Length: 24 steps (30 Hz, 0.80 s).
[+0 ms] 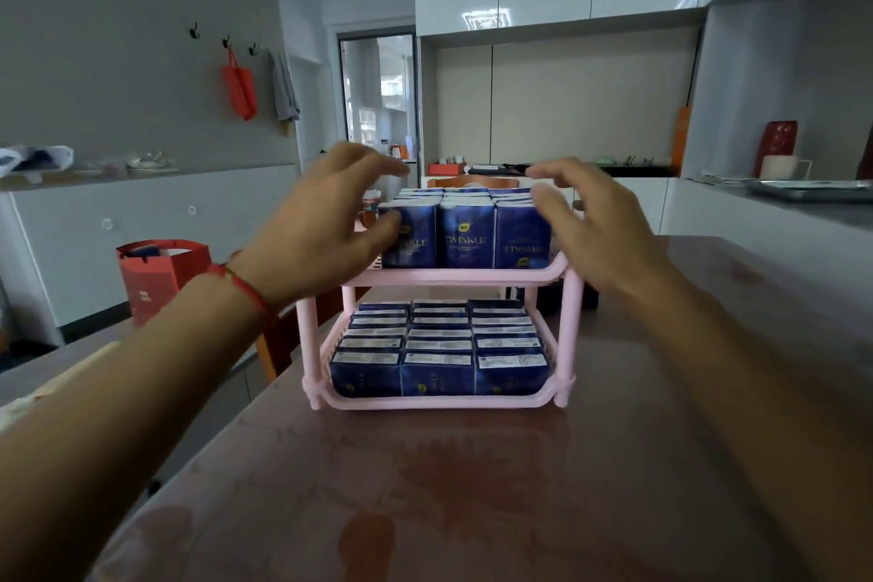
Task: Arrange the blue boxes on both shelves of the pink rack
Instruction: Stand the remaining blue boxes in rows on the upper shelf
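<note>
left hand and right hand spread wide, holding nothing, flanking blue boxes on upper shelf at frame centre. further rows filling lower shelf of pink rack. rack standing on brown table.
</note>
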Tool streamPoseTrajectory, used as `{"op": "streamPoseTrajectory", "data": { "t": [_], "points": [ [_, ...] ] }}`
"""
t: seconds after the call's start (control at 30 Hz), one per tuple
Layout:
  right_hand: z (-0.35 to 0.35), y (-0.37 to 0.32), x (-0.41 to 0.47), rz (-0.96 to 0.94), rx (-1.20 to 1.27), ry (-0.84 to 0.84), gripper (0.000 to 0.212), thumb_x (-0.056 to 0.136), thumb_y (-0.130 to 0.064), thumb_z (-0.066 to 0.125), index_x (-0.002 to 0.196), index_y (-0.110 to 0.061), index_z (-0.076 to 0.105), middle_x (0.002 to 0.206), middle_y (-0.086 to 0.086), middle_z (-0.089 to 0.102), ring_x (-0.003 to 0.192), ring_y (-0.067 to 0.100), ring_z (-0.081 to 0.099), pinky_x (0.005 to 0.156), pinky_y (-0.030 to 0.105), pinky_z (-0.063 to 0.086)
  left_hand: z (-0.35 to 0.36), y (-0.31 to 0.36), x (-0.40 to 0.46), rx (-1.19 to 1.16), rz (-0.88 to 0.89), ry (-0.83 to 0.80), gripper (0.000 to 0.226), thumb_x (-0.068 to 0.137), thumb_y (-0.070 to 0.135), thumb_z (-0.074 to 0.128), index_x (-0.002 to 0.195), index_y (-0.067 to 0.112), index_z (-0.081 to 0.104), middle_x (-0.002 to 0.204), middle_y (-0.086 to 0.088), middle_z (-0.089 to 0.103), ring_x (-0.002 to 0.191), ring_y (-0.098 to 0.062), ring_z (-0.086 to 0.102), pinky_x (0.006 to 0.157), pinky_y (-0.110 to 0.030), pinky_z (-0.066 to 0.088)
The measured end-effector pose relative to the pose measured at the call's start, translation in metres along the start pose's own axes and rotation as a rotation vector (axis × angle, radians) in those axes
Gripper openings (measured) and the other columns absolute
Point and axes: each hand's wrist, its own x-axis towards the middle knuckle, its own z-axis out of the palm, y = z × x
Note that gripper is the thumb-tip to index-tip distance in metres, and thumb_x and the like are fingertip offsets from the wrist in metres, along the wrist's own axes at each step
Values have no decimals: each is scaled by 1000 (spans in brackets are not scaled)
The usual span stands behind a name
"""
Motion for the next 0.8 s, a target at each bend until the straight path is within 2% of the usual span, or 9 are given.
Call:
{"op": "streamPoseTrajectory", "data": {
  "t": [0.07,0.1,0.17,0.27,0.37,0.47,0.6,0.7,0.8],
  "points": [
    [-9,10,4,92,23,140,26,101,-31,45,115,-19,63,113,-8,62,103,6,54,80,18,41,5,22,-16,47,87,279,28,91,17,55,119,14,63,122,-7,56,110,-20,52,91,-38,51],
    [-13,18,4,158,35,201,27,100,-31,44,112,-19,64,110,-6,64,100,9,57,78,18,42,9,37,-26,13,115,351,25,89,14,53,110,11,65,115,-7,58,105,-20,52,88,-35,49],
    [-19,40,1,329,64,270,27,99,-33,43,109,-17,64,105,-1,67,96,15,61,76,22,45,21,62,-44,-30,184,365,21,84,11,52,99,7,66,106,-9,62,99,-23,54,82,-34,46],
    [-21,73,-11,497,79,168,27,95,-31,44,107,-18,65,102,1,68,95,19,64,82,35,52,41,72,-54,2,206,332,18,83,9,58,96,5,68,108,-10,63,100,-27,55,83,-35,44],
    [-16,99,-23,587,33,11,24,96,-28,46,104,-16,66,103,5,69,94,21,63,80,35,49,49,70,-54,-48,140,370,19,79,0,60,96,3,68,108,-11,64,102,-29,56,89,-31,42],
    [-1,121,-37,615,-153,-104,26,95,-25,55,118,-15,62,119,8,64,106,26,59,88,35,46,64,87,-64,-86,251,272,20,77,-3,57,93,1,67,108,-12,64,99,-31,58,87,-36,45],
    [32,155,-65,405,-512,-217,64,85,-23,65,142,-17,36,143,11,42,125,29,46,103,43,43,101,119,-69,-111,426,24,18,80,7,57,95,5,67,110,-12,63,95,-33,56,79,-45,45],
    [47,173,-64,322,-604,-268,80,79,-43,66,146,-29,24,151,11,29,134,34,36,106,52,39,127,133,-64,-99,470,-59,24,78,6,60,101,7,68,117,-14,62,101,-33,56,81,-45,46],
    [54,183,-53,238,-609,-333,96,78,-59,66,149,-44,4,164,7,3,147,39,14,113,62,26,139,135,-66,-125,438,-124,36,71,10,59,106,8,67,125,-14,59,109,-33,55,88,-45,46]
  ]
}}
